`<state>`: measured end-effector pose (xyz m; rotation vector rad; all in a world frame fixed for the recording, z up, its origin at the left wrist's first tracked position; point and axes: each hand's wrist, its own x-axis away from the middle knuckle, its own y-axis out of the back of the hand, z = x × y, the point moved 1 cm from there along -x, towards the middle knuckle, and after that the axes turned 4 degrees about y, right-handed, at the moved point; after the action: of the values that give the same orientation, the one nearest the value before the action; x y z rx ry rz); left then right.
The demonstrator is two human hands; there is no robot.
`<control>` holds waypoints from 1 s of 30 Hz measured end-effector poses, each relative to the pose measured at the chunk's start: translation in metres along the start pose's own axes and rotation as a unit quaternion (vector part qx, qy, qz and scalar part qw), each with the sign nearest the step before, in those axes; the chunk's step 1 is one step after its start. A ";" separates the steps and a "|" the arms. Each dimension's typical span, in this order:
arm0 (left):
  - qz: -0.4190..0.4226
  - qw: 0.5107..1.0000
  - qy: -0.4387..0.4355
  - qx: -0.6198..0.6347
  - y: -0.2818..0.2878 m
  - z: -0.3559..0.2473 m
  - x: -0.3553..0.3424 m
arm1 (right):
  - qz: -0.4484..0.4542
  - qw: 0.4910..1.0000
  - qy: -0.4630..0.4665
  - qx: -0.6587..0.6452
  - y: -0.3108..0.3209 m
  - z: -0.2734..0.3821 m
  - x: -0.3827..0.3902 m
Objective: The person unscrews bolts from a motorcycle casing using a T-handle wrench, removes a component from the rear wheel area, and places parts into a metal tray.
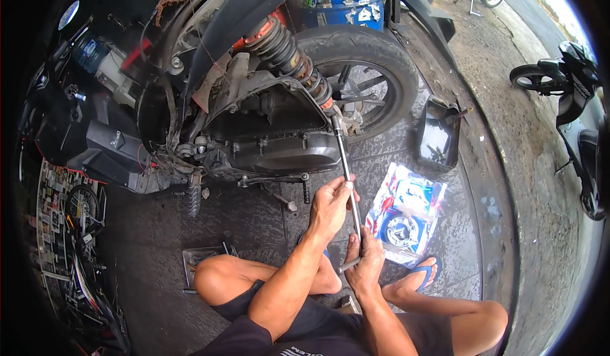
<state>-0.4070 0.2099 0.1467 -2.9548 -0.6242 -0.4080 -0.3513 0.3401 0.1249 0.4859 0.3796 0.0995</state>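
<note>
My left hand (330, 208) is closed round the shaft of a long T-handle socket wrench (345, 156). Lower down, my right hand (365, 264) grips the same wrench near its handle end, where a short crossbar sticks out to the left. The wrench's far end meets the area by the lower end of the shock absorber (297, 63), beside the rear wheel (375, 70) of a scooter. Exactly what the socket sits on is too small to tell. Left of that point is the scooter's dark engine side case (279, 152).
A printed plastic package (406, 213) with a round part lies right of my hands. Behind it stands a dark rectangular pan (438, 133). A metal tray (204, 268) is by my left knee. A blue drum (352, 3) stands behind the wheel; another scooter (581, 114) is parked far right.
</note>
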 end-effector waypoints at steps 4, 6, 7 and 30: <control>-0.005 1.000 0.004 -0.003 0.002 -0.003 -0.002 | -0.003 1.000 0.021 0.006 -0.002 0.005 -0.003; -0.008 1.000 0.012 -0.003 0.004 -0.004 -0.001 | 0.012 0.999 0.034 0.040 -0.001 0.005 -0.005; -0.008 1.000 0.015 -0.005 0.005 -0.005 0.000 | 0.020 0.997 0.042 0.055 -0.001 0.006 -0.005; 0.184 0.896 -0.386 -0.121 -0.032 -0.084 0.083 | 0.051 0.931 -0.251 -0.261 0.017 -0.014 0.022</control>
<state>-0.3667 0.2585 0.2513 -3.3010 -0.0239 0.8178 -0.3361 0.3651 0.1138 -0.0077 -0.1806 0.1664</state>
